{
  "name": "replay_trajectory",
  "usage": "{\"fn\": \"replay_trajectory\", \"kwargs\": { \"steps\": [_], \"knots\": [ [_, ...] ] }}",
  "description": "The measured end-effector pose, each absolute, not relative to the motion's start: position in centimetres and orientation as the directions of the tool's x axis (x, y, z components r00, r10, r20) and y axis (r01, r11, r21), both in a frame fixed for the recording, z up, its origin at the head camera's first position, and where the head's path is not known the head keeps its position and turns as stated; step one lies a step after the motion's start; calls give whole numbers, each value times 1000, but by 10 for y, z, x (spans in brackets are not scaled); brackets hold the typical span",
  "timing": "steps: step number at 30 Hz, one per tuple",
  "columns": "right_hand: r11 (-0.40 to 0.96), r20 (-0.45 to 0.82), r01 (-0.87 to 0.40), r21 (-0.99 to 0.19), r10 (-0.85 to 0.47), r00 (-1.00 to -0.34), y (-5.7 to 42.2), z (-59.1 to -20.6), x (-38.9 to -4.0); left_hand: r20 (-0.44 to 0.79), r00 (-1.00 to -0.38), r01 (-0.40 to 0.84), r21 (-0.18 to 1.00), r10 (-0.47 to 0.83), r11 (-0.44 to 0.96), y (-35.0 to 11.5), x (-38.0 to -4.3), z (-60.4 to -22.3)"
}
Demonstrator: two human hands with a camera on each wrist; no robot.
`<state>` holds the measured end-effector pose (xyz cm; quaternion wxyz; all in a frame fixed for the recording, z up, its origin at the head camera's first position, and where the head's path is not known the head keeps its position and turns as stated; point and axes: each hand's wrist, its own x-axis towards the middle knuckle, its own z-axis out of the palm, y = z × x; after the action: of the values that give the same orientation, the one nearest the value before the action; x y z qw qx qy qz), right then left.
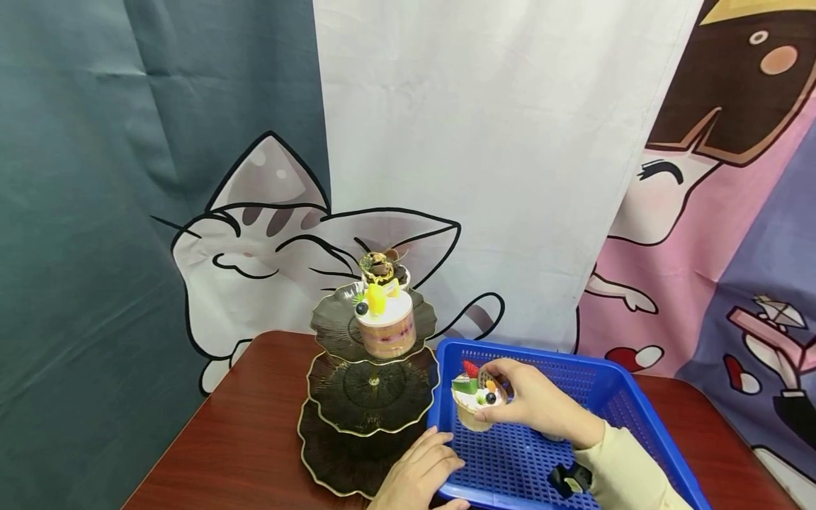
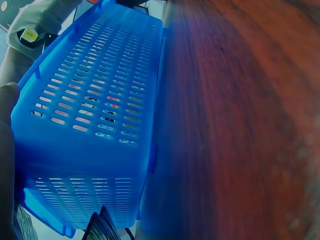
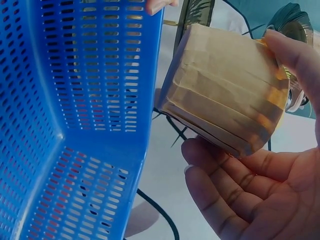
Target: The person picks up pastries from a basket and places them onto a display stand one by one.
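My right hand [image 1: 532, 400] holds a small cupcake [image 1: 472, 416] between thumb and fingers, above the left part of a blue basket [image 1: 650, 418]. White cream, a strawberry, a green piece, a blueberry and an orange piece top it. In the right wrist view its pleated tan wrapper [image 3: 225, 85] shows beside the basket wall. My left hand [image 1: 417, 473] rests over the basket's near left corner with its fingers laid across the rim. Left of the basket rises a dark three-tier stand [image 1: 357, 393] with gold wavy edges.
The stand's top tier bears a layered cake cup [image 1: 389, 334] with yellow fruit, and a chocolate-topped dessert [image 1: 382, 269] behind it. A reddish-brown table [image 1: 242, 418] carries everything. A cartoon-printed curtain [image 1: 510, 142] hangs behind. A black wrist strap [image 1: 569, 479] shows at the right sleeve.
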<state>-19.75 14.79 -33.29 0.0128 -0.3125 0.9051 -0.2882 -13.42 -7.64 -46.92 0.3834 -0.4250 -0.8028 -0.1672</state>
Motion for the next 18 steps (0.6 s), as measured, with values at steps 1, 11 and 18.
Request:
{"fn": "replay_trajectory", "kwargs": {
  "steps": [1, 11, 18],
  "knots": [
    [637, 159, -562, -528, -576, -802, 147, -332, -197, 758, -344, 811, -58, 554, 583, -76, -134, -469],
    [627, 162, -575, -525, -590, -791, 142, -327, -193, 765, -332, 811, -66, 551, 581, -77, -134, -468],
    [622, 165, -583, -523, -597, -785, 136, -325, -191, 761, -343, 810, -56, 550, 584, -76, -134, -468]
  ]
}}
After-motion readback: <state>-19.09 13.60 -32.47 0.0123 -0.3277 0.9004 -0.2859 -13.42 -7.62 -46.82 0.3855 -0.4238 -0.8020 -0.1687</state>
